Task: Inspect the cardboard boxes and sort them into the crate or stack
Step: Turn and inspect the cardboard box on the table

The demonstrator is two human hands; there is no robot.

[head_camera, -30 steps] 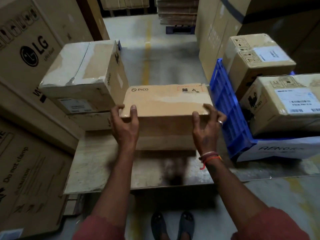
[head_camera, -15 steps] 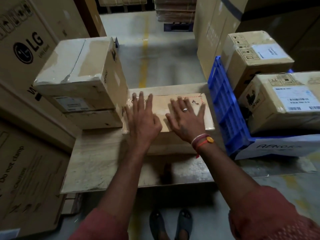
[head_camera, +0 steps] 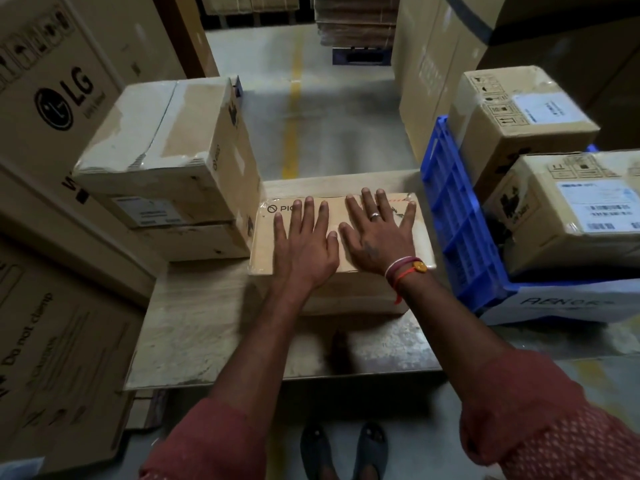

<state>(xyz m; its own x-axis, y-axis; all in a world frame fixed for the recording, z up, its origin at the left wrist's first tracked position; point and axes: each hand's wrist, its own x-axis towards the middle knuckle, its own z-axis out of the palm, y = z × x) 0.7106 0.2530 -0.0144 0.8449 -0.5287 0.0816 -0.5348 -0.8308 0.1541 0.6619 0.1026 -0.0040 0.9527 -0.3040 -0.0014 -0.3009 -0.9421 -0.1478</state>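
A flat brown PICO cardboard box [head_camera: 266,251] lies on a low metal table [head_camera: 207,323] in front of me. Both palms rest flat on its top with the fingers spread: my left hand [head_camera: 306,240] on the left half, my right hand [head_camera: 379,230] on the right half. Neither hand grips anything. To the box's left stands a stack of two cardboard boxes [head_camera: 166,154], touching its left end. On the right a blue plastic crate [head_camera: 457,223] holds two labelled cardboard boxes [head_camera: 519,116], [head_camera: 581,209].
Large LG cartons [head_camera: 52,98] wall off the left side. Tall cartons [head_camera: 433,64] stand behind the crate. A concrete aisle with a yellow line [head_camera: 294,109] runs beyond the table to a loaded pallet [head_camera: 356,26]. My sandalled feet [head_camera: 343,452] stand by the table's near edge.
One second ago both hands gripped the box's near corners and held it up. The box now lies on the table and both hands have shifted onto its top, pressing flat.
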